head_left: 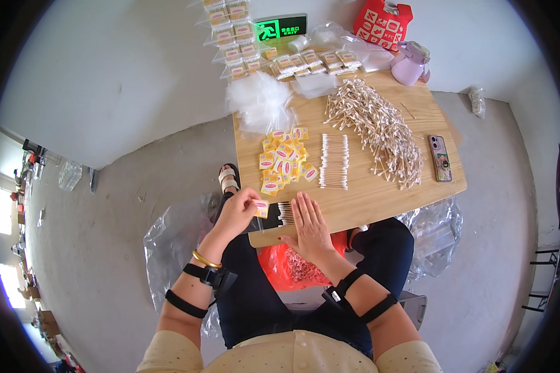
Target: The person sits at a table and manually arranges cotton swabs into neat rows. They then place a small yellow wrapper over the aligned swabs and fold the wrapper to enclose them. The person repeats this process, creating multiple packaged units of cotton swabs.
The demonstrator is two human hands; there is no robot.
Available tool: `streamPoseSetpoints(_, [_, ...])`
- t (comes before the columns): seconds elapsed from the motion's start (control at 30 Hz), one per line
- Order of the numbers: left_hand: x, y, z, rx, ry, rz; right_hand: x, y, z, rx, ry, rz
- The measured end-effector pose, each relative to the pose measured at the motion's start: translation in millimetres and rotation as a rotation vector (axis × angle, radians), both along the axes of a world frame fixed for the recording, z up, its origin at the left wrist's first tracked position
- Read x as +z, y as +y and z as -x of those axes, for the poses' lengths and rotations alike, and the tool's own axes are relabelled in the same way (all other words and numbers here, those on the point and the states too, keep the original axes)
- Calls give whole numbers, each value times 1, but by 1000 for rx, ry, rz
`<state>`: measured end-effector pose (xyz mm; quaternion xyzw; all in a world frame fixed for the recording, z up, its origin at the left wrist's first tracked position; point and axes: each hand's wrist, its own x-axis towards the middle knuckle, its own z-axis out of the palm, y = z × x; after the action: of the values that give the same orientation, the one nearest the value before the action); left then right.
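Note:
My left hand [236, 212] pinches a small yellow-and-white card [262, 209] at the table's near left edge. Beneath and beside that card lies a flat black piece [270, 222]. My right hand [311, 229] rests flat with its fingers stretched out, by a short row of cotton swabs [284, 213] that adjoins the black piece; the fingers may hide part of this row. Farther off, a heap of the same cards [284, 163] lies left of a neatly lined-up column of swabs [335, 163]. To the right spreads a big loose pile of cotton swabs [374, 124].
Clear plastic bags [261, 102] lie at the far left of the wooden table [379, 202]. Packed swab bundles [292, 64] line the back. A phone [440, 158], a lilac jug [410, 64] and a red bag [384, 25] stand rightward. Below hangs a red plastic bag [298, 270].

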<state>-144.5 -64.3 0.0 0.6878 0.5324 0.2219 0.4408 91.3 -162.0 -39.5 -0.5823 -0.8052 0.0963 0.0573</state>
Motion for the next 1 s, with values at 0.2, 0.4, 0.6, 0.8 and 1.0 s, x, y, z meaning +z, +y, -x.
streamPoseSetpoints(0.2, [7, 0, -44, -331, 41, -29, 2, 0, -9, -18, 232, -4])
streamPoseSetpoints(0.4, [8, 13, -69, -411, 174, -155, 12, -9, -46, -112, 364, -9])
streamPoseSetpoints(0.6, [-4, -5, -65, -204, 332, -468, 17, -18, -59, -131, 420, 14])
streamPoseSetpoints(0.8, [-8, -50, -55, -335, 328, -514, 13, -22, -44, -37, 369, -10])
streamPoseSetpoints(1.0, [-20, -47, -65, -262, 262, -530, 12, -23, -46, -79, 352, -15])
